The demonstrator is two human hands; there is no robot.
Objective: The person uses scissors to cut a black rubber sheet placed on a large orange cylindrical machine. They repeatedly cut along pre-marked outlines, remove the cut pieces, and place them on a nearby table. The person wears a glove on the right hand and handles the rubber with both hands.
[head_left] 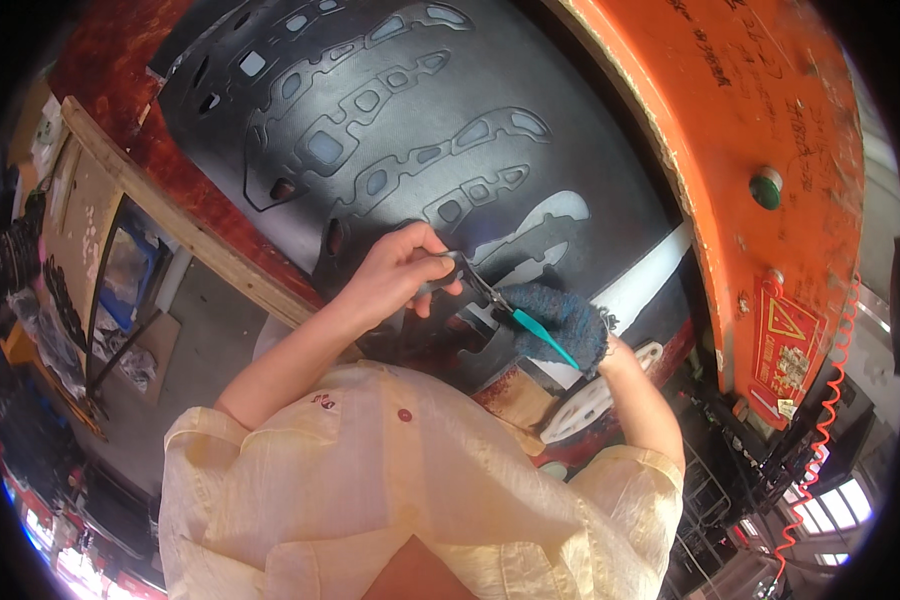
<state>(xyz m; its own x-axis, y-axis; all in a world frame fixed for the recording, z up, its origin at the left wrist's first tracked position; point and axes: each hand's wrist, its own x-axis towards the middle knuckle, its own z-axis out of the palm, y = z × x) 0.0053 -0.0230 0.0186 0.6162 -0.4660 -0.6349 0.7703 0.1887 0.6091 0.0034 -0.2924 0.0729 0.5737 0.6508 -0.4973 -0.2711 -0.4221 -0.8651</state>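
Observation:
My left hand (402,272) is bare and closed, its thumb and forefinger pinching a small dark piece (458,262). My right hand (558,322) wears a dark blue-grey knitted glove and is wrapped round pliers with teal handles (538,330). The pliers' metal jaws point up and left, reaching the dark piece beside my left fingertips. Whether the jaws grip it I cannot tell. Under both hands lies a large black textured sheet (370,150) with rows of rounded cutouts, some backed in grey or white.
A thick orange machine part (760,100) with a green button (766,188) rises along the right. A red coiled hose (838,385) hangs beyond it. A white slotted disc (590,408) lies by my right forearm. A wooden rail (185,225) runs along the left.

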